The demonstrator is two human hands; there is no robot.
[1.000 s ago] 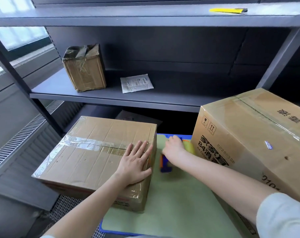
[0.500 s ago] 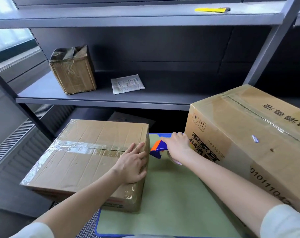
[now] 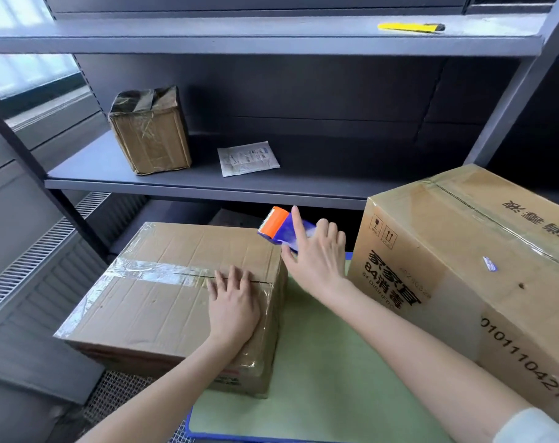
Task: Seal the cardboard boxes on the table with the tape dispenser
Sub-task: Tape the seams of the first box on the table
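Cardboard box [image 3: 163, 292] w/ taped seam sits on green mat [image 3: 319, 378]; left hand [image 3: 233, 310] presses flat on its top, fingers straight. Right hand [image 3: 315, 259] grips blue/orange tape dispenser [image 3: 279, 227] just above box's far right corner, index finger extended. Bigger box [image 3: 463, 270] right of it.

Bare forearms, pale whitish sleeve [image 3: 532, 426] on right arm

A storeroom or packing room, by the look of it; dark grey metal shelving [image 3: 208, 187] with bare uprights fills the back. A small taped box [image 3: 150, 135] stands at the left end of the middle shelf, a white packet [image 3: 248, 158] near it; a yellow knife [image 3: 409, 27] lies toward the right end of the top shelf. In front, a green mat [image 3: 319, 378] carries a flat box [image 3: 163, 298] sealed with clear tape at its left edge and a large printed box [image 3: 463, 266] at its right edge; a tape dispenser [image 3: 276, 223] is held above the gap between them. A window [image 3: 26, 68] and a vent grille [image 3: 32, 251] run along the left.
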